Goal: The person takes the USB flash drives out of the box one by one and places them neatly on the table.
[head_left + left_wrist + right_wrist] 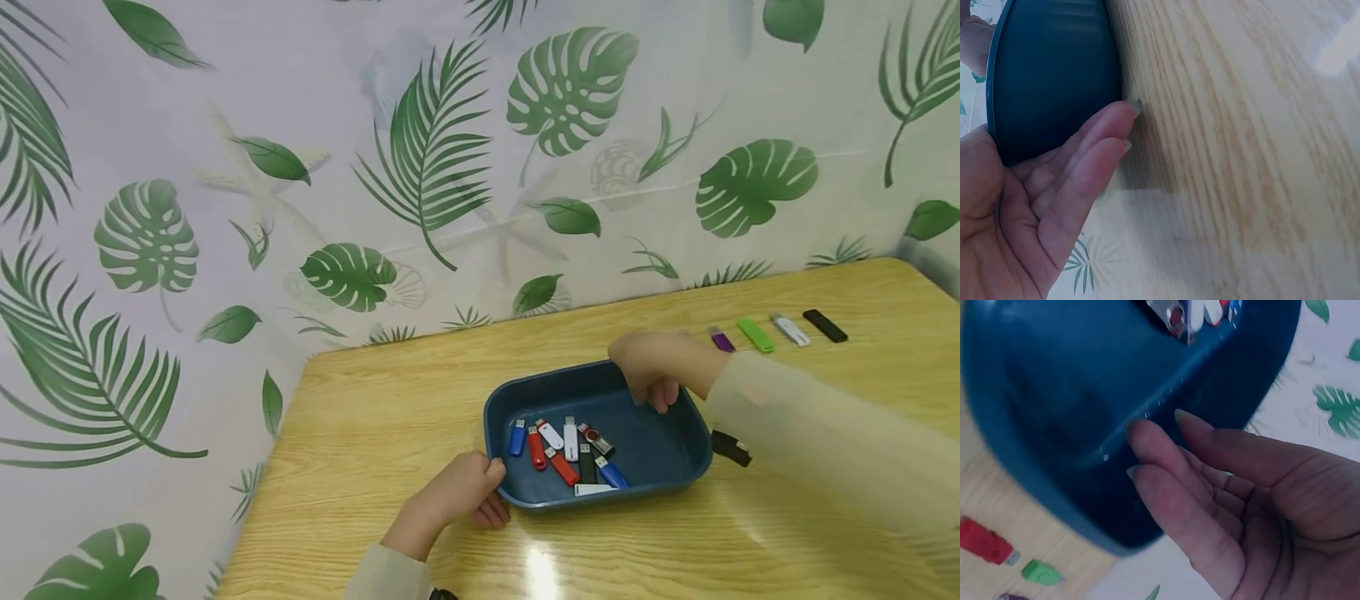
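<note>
The left hand (463, 486) grips the blue tray (652, 454) at its near-left edge; the right hand (651, 365), loosely bent, hangs over the far-right corner. USB flash drives (572, 442) lie left inside, floor spreading right.

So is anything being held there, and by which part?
The left hand grips the blue tray by its near left corner. The right hand, over the tray's far right side, shows nothing between its fingertips.
</note>
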The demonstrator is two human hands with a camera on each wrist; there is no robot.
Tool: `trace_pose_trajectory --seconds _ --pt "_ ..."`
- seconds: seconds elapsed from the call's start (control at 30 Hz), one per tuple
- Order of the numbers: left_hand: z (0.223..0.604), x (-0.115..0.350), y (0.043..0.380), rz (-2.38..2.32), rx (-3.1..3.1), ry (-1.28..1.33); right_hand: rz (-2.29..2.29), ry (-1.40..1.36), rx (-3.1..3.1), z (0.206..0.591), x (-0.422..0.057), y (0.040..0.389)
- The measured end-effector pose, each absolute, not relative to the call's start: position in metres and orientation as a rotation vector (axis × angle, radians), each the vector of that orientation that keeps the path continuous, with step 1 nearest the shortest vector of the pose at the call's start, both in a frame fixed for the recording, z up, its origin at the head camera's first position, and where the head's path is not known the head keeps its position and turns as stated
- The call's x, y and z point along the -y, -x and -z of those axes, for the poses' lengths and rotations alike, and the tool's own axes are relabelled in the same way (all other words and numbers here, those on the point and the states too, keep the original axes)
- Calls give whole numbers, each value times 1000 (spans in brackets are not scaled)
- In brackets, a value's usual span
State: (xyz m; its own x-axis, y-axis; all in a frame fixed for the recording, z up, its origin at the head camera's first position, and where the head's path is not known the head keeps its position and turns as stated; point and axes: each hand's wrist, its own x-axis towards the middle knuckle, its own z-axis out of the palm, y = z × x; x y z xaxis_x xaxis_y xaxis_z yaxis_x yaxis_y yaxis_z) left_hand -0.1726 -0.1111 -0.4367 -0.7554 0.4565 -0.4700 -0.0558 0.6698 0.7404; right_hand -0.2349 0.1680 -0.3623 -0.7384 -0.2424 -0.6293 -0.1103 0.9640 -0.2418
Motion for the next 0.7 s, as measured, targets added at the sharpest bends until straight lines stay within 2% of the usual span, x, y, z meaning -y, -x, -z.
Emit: trace_pose_trajectory --seconds 0.23,0.7 --pt "435 112 173 -1029 -2234 -325 194 202 -2368 376 -142 235" --pt "438 113 174 -1028 -2229 -319 188 326 -2382 393 -114 225"
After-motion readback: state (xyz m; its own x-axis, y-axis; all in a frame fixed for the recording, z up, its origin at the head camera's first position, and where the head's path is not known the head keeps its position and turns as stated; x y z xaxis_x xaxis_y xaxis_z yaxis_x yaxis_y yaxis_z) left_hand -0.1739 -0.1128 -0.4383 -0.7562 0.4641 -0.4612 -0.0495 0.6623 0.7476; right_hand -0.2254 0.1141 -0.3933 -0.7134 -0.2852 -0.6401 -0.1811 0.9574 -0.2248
